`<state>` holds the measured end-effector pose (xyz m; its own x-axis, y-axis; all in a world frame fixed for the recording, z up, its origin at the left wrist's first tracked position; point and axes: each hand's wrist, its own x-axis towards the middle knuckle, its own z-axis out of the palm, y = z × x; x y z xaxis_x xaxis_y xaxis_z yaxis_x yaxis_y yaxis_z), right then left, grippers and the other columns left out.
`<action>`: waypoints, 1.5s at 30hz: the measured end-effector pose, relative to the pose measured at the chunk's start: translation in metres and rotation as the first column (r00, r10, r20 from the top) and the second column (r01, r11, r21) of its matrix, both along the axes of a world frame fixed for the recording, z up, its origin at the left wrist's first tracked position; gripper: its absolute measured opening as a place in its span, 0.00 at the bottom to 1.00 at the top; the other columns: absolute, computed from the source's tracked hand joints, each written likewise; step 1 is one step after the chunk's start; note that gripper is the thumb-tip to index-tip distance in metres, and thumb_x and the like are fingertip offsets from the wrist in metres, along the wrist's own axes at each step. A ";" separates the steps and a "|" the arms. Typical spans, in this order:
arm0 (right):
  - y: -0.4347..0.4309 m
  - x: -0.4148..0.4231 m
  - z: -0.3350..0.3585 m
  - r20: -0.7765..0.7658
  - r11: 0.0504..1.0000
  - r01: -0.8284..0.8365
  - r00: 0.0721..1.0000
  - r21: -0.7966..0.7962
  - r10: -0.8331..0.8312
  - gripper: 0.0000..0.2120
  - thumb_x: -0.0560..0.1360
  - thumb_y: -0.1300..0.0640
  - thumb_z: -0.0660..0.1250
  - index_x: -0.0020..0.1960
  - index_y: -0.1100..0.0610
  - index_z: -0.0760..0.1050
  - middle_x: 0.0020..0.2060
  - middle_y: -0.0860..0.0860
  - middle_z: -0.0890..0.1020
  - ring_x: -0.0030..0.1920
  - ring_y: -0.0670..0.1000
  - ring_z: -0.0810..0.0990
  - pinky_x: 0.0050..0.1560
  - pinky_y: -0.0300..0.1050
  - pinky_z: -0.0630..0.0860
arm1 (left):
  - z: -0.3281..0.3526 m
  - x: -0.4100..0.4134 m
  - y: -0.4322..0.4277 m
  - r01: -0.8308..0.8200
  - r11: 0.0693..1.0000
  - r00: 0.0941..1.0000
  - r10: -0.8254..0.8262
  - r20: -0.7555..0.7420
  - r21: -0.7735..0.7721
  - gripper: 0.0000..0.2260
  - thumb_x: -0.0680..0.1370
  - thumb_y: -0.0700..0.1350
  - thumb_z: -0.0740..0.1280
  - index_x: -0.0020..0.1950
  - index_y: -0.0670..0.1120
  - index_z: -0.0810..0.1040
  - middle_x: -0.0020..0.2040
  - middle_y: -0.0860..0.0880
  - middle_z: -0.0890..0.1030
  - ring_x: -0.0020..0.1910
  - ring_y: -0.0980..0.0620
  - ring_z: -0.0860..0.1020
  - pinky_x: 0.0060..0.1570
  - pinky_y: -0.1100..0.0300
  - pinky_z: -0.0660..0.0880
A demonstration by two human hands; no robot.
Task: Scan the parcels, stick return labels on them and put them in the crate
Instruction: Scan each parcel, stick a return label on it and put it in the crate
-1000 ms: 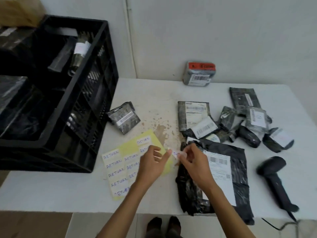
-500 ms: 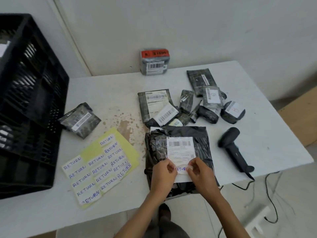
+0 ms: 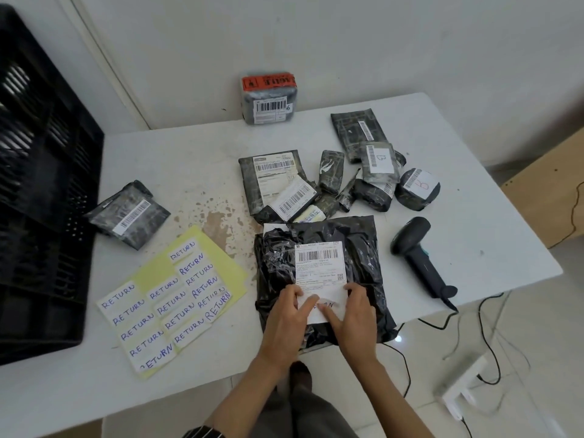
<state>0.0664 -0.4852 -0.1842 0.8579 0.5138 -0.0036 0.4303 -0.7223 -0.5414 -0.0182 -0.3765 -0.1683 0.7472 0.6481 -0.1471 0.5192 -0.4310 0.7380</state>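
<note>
Both left hand (image 3: 286, 324) and right hand (image 3: 355, 317), fingers straight, press the return label (image 3: 327, 305) (lying crosswise) onto the parcel (image 3: 361, 257).

A brown stain (image 3: 218, 229) marks the white table (image 3: 177, 159); a power strip (image 3: 459, 395) and cables (image 3: 486, 339) lie below.

Crinkled, glossy black plastic film is wrapping the large parcel (image 3: 358, 248), which is bearing a matt white paper shipping label (image 3: 319, 270). The scanner (image 3: 410, 238) and crate (image 3: 47, 184) are showing matt dark plastic. The table (image 3: 189, 153) is showing a smooth, stained white top.
</note>
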 end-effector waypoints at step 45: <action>-0.024 0.071 0.017 -0.351 0.971 0.211 0.906 -0.112 -0.237 0.23 0.73 0.49 0.69 0.61 0.61 0.70 0.58 0.57 0.75 0.61 0.61 0.70 0.61 0.55 0.67 | 0.018 -0.005 0.026 -0.530 0.781 0.848 0.489 -0.204 -0.331 0.27 0.72 0.46 0.74 0.67 0.40 0.69 0.62 0.41 0.76 0.61 0.43 0.73 0.60 0.50 0.72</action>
